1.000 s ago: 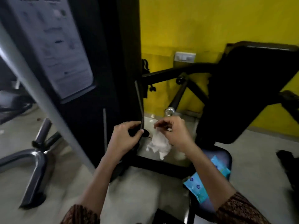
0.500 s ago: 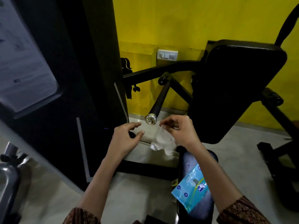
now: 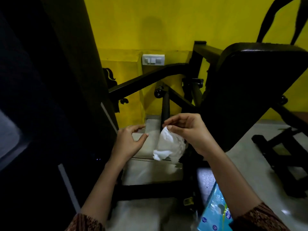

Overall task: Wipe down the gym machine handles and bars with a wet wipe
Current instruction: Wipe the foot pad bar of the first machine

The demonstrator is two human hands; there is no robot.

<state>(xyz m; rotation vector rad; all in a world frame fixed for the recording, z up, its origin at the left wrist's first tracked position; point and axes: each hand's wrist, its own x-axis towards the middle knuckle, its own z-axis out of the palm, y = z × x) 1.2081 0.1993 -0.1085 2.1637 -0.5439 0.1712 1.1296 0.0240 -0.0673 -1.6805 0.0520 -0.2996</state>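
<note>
— So, starting from the left, what is showing?

— A dark machine panel is filling that side, against a yellow wall. Next, the left hand is hovering beside it with thumb and fingers spread apart, gripping nothing.

— And the wet wipe?

— The wet wipe is hanging crumpled just right of that hand, apart from it. The right hand is pinching its top corner between thumb and fingertips, directly in front of the black handle bar, which is sloping down from the frame. Whether the wipe is touching the bar is unclear.

— Further right?

— A black padded backrest is standing behind the right wrist, and a blue wipes packet is lying low, near the right forearm.
</note>
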